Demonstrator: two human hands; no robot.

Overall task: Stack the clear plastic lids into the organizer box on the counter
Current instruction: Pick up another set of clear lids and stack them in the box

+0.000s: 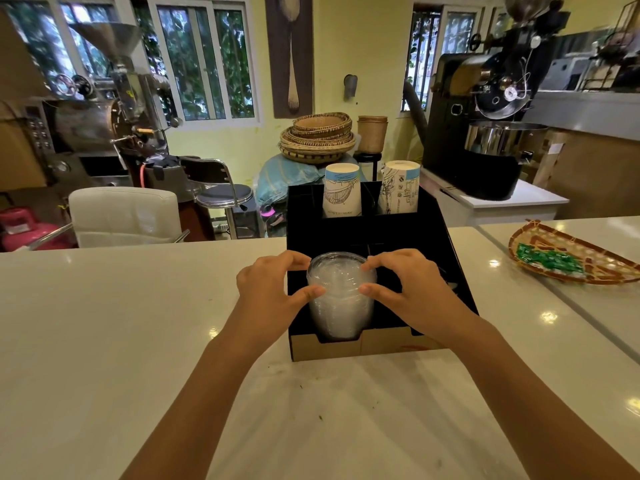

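A tall stack of clear plastic lids point(341, 306) stands in the front left compartment of the black organizer box point(446, 258) on the white counter. My left hand point(273, 289) grips the stack's left side near the top, thumb in front and fingers behind. On the stack's right side my right hand point(405, 289) holds it the same way. The lower part of the stack sits inside the compartment, behind a cut-out in the box's front wall.
Two stacks of upside-down paper cups point(342, 190) point(400, 188) fill the box's rear compartments. A woven tray point(568, 261) with green packets lies on the counter at right. The white counter point(138, 323) stretches left and toward me. Chairs and roasting machines stand beyond it.
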